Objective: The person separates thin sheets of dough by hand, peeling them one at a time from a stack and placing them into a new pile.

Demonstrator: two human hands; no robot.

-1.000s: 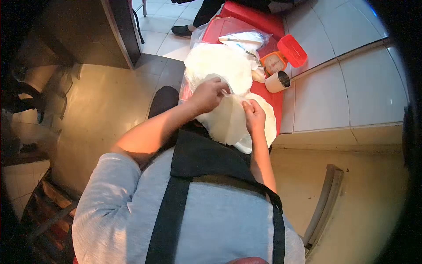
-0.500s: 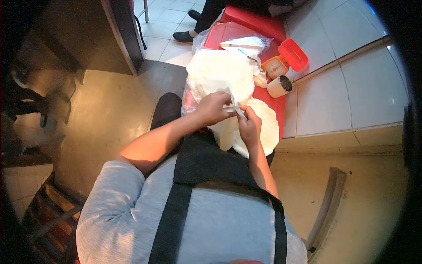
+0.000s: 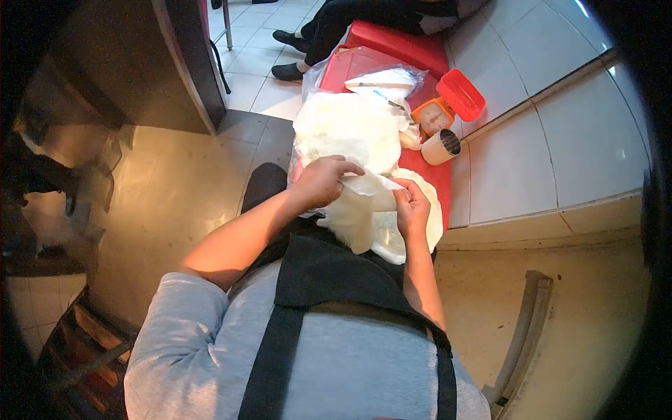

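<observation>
A thin, pale, floppy wrapper sheet (image 3: 358, 210) hangs between my hands, its lower end drooping toward my black apron. My left hand (image 3: 323, 183) pinches its left side, the index finger stretched out over it. At the upper right edge, my right hand (image 3: 413, 208) holds the sheet between thumb and fingers. Just beyond my hands lies a large round stack of pale sheets (image 3: 346, 129) on clear plastic. A second round pile of sheets (image 3: 433, 205) lies to the right, partly hidden by my right hand and the held sheet.
An orange dial scale (image 3: 432, 117) stands on the red surface (image 3: 432, 168), with a red tray (image 3: 461, 94) beside it. A metal cup (image 3: 441, 148) is nearby. A plastic-wrapped white bundle (image 3: 383, 82) lies farther back. A tiled wall (image 3: 507, 154) borders the right. Another person's legs (image 3: 322, 35) show beyond.
My hands have moved apart, and the sheet bunched between them is now spread wider. The camera view has tilted slightly, and more of the other person's legs shows.
</observation>
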